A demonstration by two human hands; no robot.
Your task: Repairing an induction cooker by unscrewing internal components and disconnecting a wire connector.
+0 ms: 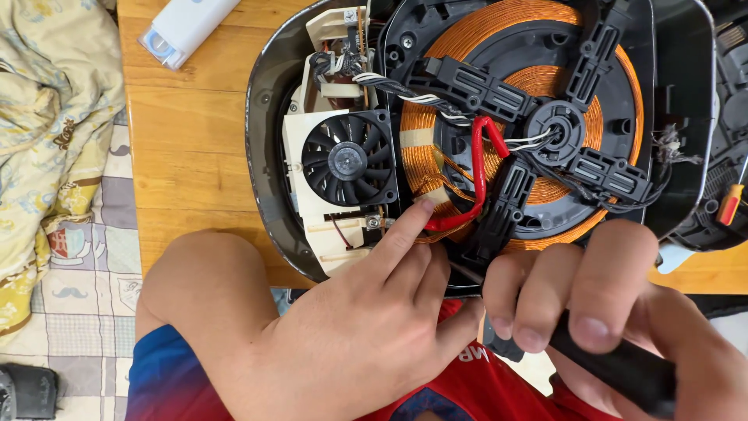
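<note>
Copper coil [545, 78], left hand [366, 327] fingertip touching, right hand [592, 312] gripping screwdriver [615, 362]

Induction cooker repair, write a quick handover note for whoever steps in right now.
Left hand: empty, index fingertip pressing the red wire at the copper coil edge.
Right hand: gripping a black-handled screwdriver, shaft toward the cooker's near edge.
Opened cooker lies on the wooden table; fan and coil exposed.
Done: cover off.
Left: coil, fan and wiring remain mounted.
</note>
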